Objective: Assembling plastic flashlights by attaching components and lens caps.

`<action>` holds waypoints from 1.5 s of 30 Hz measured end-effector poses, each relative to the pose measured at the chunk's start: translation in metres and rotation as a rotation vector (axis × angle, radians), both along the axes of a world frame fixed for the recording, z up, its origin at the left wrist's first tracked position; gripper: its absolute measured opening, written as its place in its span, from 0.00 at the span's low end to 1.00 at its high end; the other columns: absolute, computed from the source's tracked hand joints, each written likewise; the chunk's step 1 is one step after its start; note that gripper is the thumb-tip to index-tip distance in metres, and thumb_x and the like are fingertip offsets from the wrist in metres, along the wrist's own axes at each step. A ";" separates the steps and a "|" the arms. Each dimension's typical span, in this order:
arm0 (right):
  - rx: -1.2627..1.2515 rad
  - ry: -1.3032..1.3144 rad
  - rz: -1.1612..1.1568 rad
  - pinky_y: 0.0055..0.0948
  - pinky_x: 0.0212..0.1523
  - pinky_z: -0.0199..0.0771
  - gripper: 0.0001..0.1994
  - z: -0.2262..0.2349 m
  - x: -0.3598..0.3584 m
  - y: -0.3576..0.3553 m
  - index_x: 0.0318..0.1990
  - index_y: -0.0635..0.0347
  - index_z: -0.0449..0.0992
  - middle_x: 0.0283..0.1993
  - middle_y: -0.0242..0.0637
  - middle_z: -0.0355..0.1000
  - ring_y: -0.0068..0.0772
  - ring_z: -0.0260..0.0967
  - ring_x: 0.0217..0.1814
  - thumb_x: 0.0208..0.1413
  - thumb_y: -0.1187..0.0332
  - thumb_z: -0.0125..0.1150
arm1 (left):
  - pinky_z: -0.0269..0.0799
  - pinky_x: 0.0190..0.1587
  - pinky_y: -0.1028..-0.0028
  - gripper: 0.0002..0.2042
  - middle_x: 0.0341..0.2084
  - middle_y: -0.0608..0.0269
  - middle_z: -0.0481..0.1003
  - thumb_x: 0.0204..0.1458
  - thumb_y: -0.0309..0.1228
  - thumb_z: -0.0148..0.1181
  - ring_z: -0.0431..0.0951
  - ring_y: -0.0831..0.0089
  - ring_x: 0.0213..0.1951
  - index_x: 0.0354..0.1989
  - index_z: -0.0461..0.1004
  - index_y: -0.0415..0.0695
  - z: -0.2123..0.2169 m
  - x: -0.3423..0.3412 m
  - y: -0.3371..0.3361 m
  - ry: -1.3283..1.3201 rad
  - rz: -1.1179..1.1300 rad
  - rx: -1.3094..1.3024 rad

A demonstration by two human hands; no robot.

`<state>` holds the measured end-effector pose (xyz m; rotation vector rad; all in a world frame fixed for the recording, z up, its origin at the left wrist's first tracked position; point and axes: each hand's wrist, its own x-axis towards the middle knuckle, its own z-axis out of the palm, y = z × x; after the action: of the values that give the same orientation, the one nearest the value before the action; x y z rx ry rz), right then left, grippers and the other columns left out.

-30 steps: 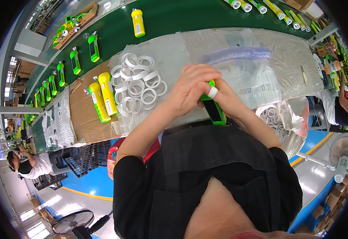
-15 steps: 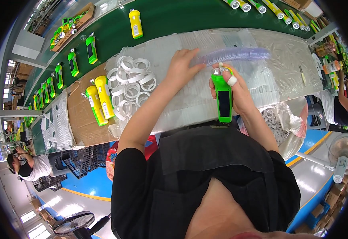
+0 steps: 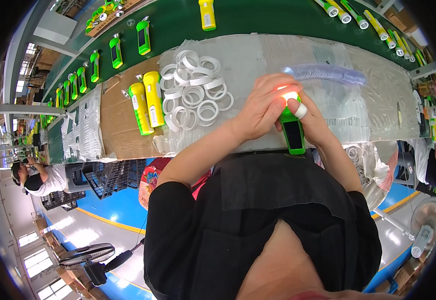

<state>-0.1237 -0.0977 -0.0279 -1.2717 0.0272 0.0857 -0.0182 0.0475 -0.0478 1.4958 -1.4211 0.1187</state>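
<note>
Green flashlight (image 3: 293, 132): we see it at the near edge of the bench, right of the middle, its head end glowing orange-white under our fingers and its body pointing back toward us.
Right hand (image 3: 312, 125): we have it wrapped round the flashlight's body, thumb up by the lit head, one white-taped finger showing; a firm hold on the flashlight.
Left hand (image 3: 264, 107): we lay it over the head of the flashlight, fingers curled down on the glowing end, touching it and our right hand.
Clear tube stack (image 3: 325, 73): lying just beyond our hands, running toward the right edge of the bench.
White rings (image 3: 194, 90): a loose heap on the plastic sheet, left of our hands, well clear of them.
Yellow and green flashlights (image 3: 147, 102): two side by side on the cardboard, left of the rings.
Green belt (image 3: 258, 20): along the far edge, carrying more flashlights.
Another person (image 3: 40, 177): at far left, bent over.
</note>
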 end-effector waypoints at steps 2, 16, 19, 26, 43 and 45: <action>0.036 0.007 -0.018 0.26 0.34 0.71 0.23 -0.003 0.005 0.005 0.57 0.59 0.64 0.38 0.37 0.70 0.27 0.70 0.32 0.64 0.52 0.52 | 0.57 0.61 0.59 0.18 0.56 0.53 0.68 0.62 0.33 0.41 0.65 0.54 0.58 0.54 0.73 0.39 0.000 0.005 0.002 -0.002 -0.008 -0.027; -0.100 -0.376 -0.250 0.26 0.33 0.70 0.17 -0.017 0.044 -0.022 0.55 0.59 0.65 0.33 0.36 0.69 0.25 0.68 0.30 0.62 0.63 0.54 | 0.53 0.63 0.52 0.09 0.60 0.54 0.66 0.46 0.34 0.69 0.58 0.52 0.66 0.31 0.79 0.42 0.004 0.062 0.079 -0.169 0.537 0.358; -0.092 -0.387 -0.222 0.27 0.32 0.71 0.17 -0.016 0.042 -0.022 0.55 0.59 0.65 0.35 0.35 0.69 0.24 0.68 0.31 0.60 0.66 0.56 | 0.66 0.49 0.67 0.09 0.53 0.54 0.70 0.44 0.29 0.71 0.70 0.61 0.52 0.32 0.78 0.42 0.031 0.052 0.047 0.195 0.333 0.089; -0.135 -0.394 -0.209 0.27 0.33 0.73 0.23 -0.017 0.044 -0.017 0.57 0.61 0.62 0.42 0.37 0.69 0.26 0.70 0.34 0.59 0.59 0.57 | 0.73 0.42 0.74 0.14 0.45 0.58 0.73 0.41 0.30 0.74 0.75 0.69 0.41 0.37 0.80 0.44 0.047 0.029 -0.008 0.089 0.146 -0.023; -1.015 -0.623 -0.124 0.33 0.50 0.74 0.21 0.059 0.018 -0.096 0.48 0.61 0.73 0.48 0.40 0.73 0.35 0.74 0.47 0.46 0.68 0.72 | 0.74 0.41 0.65 0.22 0.43 0.57 0.71 0.39 0.36 0.75 0.75 0.58 0.41 0.43 0.76 0.47 0.060 0.016 -0.033 -0.124 0.064 0.111; -1.101 -0.671 0.001 0.34 0.42 0.74 0.19 0.073 0.022 -0.099 0.46 0.63 0.74 0.41 0.41 0.72 0.38 0.72 0.40 0.46 0.69 0.71 | 0.73 0.40 0.67 0.21 0.44 0.60 0.73 0.40 0.37 0.75 0.76 0.62 0.40 0.43 0.75 0.47 0.055 0.014 -0.040 -0.093 0.069 0.128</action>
<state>-0.1022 -0.1966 0.0452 -2.3387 -0.5742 -0.4157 -0.0044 0.0076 0.0075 1.6632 -1.4748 0.1436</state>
